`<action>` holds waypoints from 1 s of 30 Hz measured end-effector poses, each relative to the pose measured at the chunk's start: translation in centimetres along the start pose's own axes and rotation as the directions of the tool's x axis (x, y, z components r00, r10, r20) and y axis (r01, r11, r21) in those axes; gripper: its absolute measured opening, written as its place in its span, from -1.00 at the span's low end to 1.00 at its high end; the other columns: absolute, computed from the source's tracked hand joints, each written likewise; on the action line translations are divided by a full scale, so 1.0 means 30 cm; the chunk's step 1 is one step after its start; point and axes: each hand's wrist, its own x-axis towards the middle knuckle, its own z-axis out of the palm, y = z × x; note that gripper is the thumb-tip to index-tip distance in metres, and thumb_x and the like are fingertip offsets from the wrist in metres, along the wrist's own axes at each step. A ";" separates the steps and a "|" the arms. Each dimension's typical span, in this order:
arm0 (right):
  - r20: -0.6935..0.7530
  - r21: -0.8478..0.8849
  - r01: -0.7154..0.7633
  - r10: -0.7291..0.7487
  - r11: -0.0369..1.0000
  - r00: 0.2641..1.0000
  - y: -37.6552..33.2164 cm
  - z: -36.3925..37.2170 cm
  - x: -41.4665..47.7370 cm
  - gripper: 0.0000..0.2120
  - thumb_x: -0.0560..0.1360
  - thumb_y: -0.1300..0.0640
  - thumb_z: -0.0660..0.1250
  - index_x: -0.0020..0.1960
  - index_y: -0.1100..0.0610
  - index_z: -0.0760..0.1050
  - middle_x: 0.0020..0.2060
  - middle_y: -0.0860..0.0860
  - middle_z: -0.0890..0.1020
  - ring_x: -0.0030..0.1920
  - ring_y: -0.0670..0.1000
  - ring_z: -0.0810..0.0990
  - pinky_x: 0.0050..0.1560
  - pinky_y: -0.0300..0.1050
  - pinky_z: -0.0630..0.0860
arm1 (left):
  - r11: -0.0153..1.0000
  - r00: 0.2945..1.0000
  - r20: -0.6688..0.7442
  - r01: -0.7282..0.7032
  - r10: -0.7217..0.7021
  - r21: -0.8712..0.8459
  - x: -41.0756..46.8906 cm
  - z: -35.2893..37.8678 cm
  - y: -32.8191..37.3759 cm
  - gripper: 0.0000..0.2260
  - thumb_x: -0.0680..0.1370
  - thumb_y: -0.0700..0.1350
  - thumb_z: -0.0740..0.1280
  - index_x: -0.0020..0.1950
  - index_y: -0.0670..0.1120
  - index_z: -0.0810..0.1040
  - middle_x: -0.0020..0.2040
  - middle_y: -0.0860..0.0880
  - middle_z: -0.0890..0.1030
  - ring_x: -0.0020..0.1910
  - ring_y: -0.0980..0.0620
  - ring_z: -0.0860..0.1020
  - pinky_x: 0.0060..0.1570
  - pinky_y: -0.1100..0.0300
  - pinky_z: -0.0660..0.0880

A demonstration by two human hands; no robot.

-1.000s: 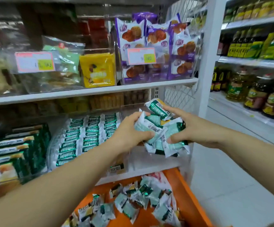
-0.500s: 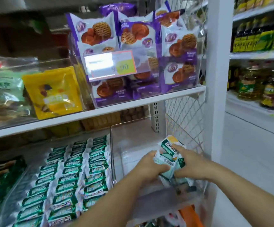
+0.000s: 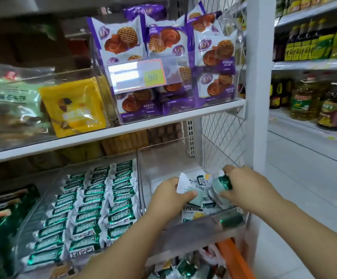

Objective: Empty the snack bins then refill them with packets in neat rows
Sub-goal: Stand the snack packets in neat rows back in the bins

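Both hands hold a bunch of small green and white snack packets low inside a clear plastic bin on the lower shelf, at its front. My left hand grips the bunch from the left. My right hand grips it from the right, pinching a green packet. A few packets lie on the bin floor under the hands. The clear bin to the left holds the same packets in neat rows.
An orange container with loose packets sits below the shelf. Purple cookie packs fill the bin on the upper shelf behind a price tag. A white shelf post and wire mesh bound the bin's right side. Oil bottles stand far right.
Both hands carried the bunch of packets from above the orange container forward and down into the clear bin. The view moved closer to the shelf.
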 end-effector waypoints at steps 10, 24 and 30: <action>-0.383 0.598 0.216 0.038 0.772 0.923 -0.026 0.057 -0.221 -0.61 0.45 0.23 0.43 0.13 -0.16 0.47 0.00 -0.17 0.56 0.00 -0.14 0.51 -0.04 -0.55 0.31 | 0.974 0.989 0.080 -0.108 0.126 -0.200 -0.240 -0.076 0.106 -0.82 0.55 -0.26 0.35 0.05 0.00 0.53 -0.10 0.04 0.59 -0.36 0.20 0.58 -0.33 0.32 0.55; -0.392 0.699 0.383 -0.123 0.604 0.911 -0.072 0.055 -0.237 -0.68 0.46 -0.01 0.26 0.19 -0.07 0.57 0.13 -0.25 0.51 0.21 -0.27 0.39 0.19 -0.53 0.22 | 0.936 0.940 -0.293 -0.249 0.173 -0.247 -0.261 -0.018 0.092 -0.73 0.57 -0.23 0.30 0.07 0.16 0.49 -0.06 0.09 0.51 -0.30 0.09 0.47 -0.12 -0.05 0.52; -0.297 0.825 0.286 -0.056 0.487 0.953 -0.054 0.050 -0.231 -0.69 0.49 0.23 0.38 0.14 -0.12 0.55 0.12 -0.19 0.53 0.13 -0.20 0.53 0.08 -0.37 0.47 | 0.881 0.964 -0.266 -0.133 0.009 -0.453 -0.251 -0.006 0.127 -0.54 0.54 -0.20 0.36 0.23 0.29 0.34 0.25 0.01 0.48 0.03 -0.06 0.60 -0.07 0.08 0.61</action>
